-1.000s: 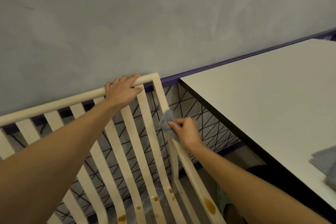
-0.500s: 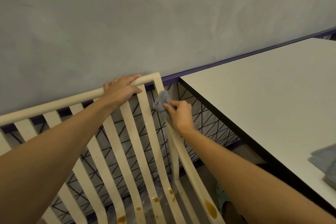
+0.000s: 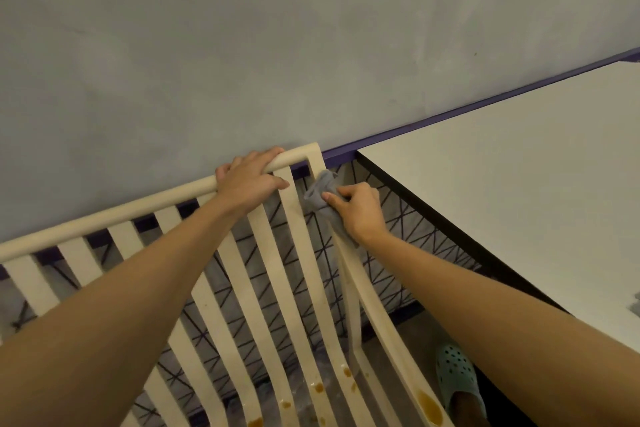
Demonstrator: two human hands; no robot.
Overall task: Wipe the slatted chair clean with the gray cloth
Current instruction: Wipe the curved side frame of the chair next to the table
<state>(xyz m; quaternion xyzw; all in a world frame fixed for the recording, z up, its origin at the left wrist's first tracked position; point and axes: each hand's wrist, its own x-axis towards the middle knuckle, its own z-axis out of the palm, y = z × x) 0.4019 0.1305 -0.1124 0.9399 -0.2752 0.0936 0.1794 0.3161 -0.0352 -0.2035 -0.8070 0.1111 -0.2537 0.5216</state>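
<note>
**Cloth climbing toward the top corner**

Your right hand [image 3: 360, 210] is sliding the gray cloth [image 3: 320, 192] further up the right side post than a second ago. It is now working just below the rounded top corner. Your left hand [image 3: 247, 184] is staying where it was on the top rail.

- **Left hand:** you are gripping the rail of the slatted chair [image 3: 104, 218], with fingers curled over the top and pressed together and the thumb lying across the front.
- **Right hand:** you are pinching the cloth between the thumb and curled fingers and pressing it against the post.
- **Cloth:** one piece, soft and bunched into a wad, with a tail trailing down under your palm along the post.
- **Chair:** cream and smooth, looking like matte plastic. It has a round tube rail and flat, gently curved slats. At least six slats are showing, and your left forearm is cutting across some of them.
- **Stains:** about six glossy brown spots [image 3: 429, 407] are sitting low on the slats and the right post, well apart from the cloth.
- **Table:** one white table [image 3: 519, 184] with a flat top and a dark edge is standing just beside the chair on the right.
- **Wall:** a mottled gray wall [image 3: 311, 28] is running behind, with a purple strip [image 3: 450, 114] along its base.
- **Panel:** a pale panel [image 3: 398, 218] crossed by black triangular lines is showing through the slats.
- **Clog:** you are wearing one mint-green clog [image 3: 457, 378] with perforations, showing on the floor under your right forearm.
</note>
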